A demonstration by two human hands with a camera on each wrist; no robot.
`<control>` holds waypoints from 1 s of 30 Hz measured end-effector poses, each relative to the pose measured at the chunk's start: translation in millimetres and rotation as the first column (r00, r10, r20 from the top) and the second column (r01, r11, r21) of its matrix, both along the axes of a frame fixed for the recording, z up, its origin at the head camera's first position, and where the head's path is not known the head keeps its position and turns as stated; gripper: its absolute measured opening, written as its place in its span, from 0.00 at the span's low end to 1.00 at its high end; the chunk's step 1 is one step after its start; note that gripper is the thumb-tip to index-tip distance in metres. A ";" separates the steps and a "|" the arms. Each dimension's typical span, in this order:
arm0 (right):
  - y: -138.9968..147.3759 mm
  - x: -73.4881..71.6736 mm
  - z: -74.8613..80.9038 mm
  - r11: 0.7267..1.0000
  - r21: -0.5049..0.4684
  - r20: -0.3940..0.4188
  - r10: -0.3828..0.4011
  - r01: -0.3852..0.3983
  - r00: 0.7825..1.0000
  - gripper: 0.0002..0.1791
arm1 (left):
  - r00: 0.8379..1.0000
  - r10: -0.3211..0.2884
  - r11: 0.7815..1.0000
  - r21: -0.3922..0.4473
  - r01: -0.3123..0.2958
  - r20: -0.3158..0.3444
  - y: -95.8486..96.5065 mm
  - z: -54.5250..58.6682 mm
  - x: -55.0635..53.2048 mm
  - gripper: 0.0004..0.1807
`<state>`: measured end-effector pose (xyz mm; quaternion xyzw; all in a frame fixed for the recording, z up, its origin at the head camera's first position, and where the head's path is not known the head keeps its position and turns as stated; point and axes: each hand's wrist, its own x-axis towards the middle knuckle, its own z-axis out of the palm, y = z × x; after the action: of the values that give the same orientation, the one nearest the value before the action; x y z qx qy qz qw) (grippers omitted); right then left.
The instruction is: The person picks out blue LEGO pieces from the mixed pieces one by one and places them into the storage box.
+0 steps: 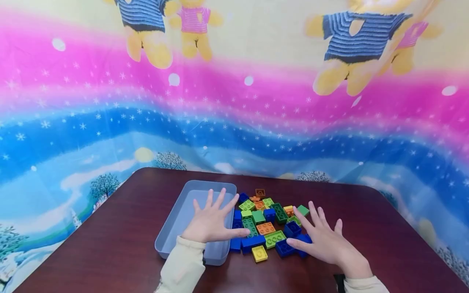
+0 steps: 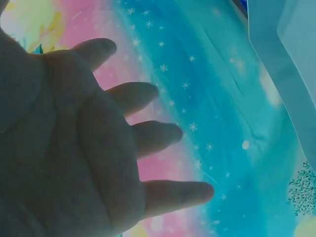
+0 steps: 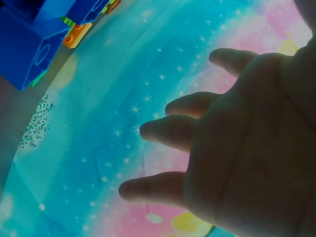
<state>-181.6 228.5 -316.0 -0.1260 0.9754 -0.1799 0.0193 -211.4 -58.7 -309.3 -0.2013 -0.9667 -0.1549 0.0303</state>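
Note:
My left hand [image 1: 209, 223], fingers spread, is over the right part of a grey-blue plastic tray [image 1: 172, 221], its thumb reaching across the nearest bricks. My right hand [image 1: 324, 240] is spread at the right side of a pile of toy building bricks, its thumb overlapping a dark blue brick [image 1: 283, 247] in the head view. Neither hand holds anything. Within the pile are an orange brick [image 1: 266, 228], a lime brick [image 1: 275, 239], a dark green brick [image 1: 279, 213] and a yellow brick [image 1: 259, 253] at the front. Both wrist views show a bare palm with straight fingers.
The dark brown table [image 1: 110, 240] has rounded far corners. Behind it hangs a printed cloth [image 1: 234, 118] with bears and snowflakes. One small brown brick [image 1: 260, 192] lies at the far edge of the pile. The tray stands directly left of the bricks.

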 end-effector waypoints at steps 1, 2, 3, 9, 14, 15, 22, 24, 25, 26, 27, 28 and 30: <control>0.5 0.4 0.0 1.000 -0.001 0.006 0.004 -0.004 1.000 0.48 | 1.000 -0.001 1.000 -0.005 0.001 0.004 -2.9 0.6 -0.6 0.47; 1.4 0.5 -0.3 1.000 0.001 0.013 0.010 -0.010 1.000 0.48 | 1.000 0.002 1.000 -0.004 -0.002 0.010 -6.9 1.3 -1.6 0.47; 2.4 0.5 -0.3 1.000 0.007 0.018 0.013 -0.013 1.000 0.47 | 1.000 0.013 1.000 -0.002 -0.013 0.016 -12.0 2.0 -2.6 0.46; 6.0 -2.5 4.5 0.999 0.049 0.052 0.020 -0.022 0.998 0.42 | 0.989 0.147 0.988 0.043 -0.148 0.023 -61.8 4.1 -11.6 0.40; 7.9 -4.5 3.8 0.997 0.068 0.053 0.029 -0.032 0.998 0.35 | 0.973 0.216 0.974 0.054 -0.221 0.086 -102.6 -5.8 -16.1 0.38; 8.3 -4.8 3.6 0.997 0.069 0.061 0.026 -0.030 0.998 0.33 | 0.969 0.220 0.973 0.050 -0.227 0.108 -108.7 -8.3 -16.5 0.37; 10.8 -9.0 0.8 0.994 0.101 0.083 0.021 -0.030 0.996 0.26 | 0.919 0.285 0.952 0.031 -0.304 0.271 -133.2 -19.9 -17.3 0.28; 10.7 -10.2 -1.0 0.994 0.104 0.083 0.023 -0.032 0.996 0.24 | 0.904 0.303 0.943 0.040 -0.330 0.303 -135.0 -22.6 -16.5 0.20; 10.3 -10.8 -2.0 0.994 0.104 0.084 0.021 -0.030 0.996 0.23 | 0.897 0.309 0.940 0.044 -0.339 0.317 -135.4 -24.0 -15.9 0.15; 10.0 -11.3 -3.0 0.994 0.106 0.083 0.023 -0.032 0.996 0.22 | 0.895 0.306 0.940 0.049 -0.339 0.324 -135.7 -25.4 -15.2 0.11; 9.5 -11.8 -4.1 0.994 0.105 0.083 0.021 -0.030 0.996 0.22 | 0.891 0.306 0.938 0.055 -0.343 0.336 -135.6 -26.9 -14.5 0.09; 9.0 -12.3 -5.2 0.994 0.103 0.083 0.021 -0.029 0.996 0.21 | 0.891 0.300 0.939 0.058 -0.338 0.341 -135.4 -28.5 -14.0 0.10; 8.2 -13.3 -7.2 0.995 0.100 0.082 0.020 -0.028 0.996 0.19 | 0.889 0.298 0.940 0.057 -0.337 0.347 -134.5 -30.9 -13.3 0.16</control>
<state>-194.9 236.8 -323.2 -0.1293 0.9800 -0.1353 0.0674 -224.7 -193.2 -340.2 -0.0092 -0.9670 -0.2352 -0.0971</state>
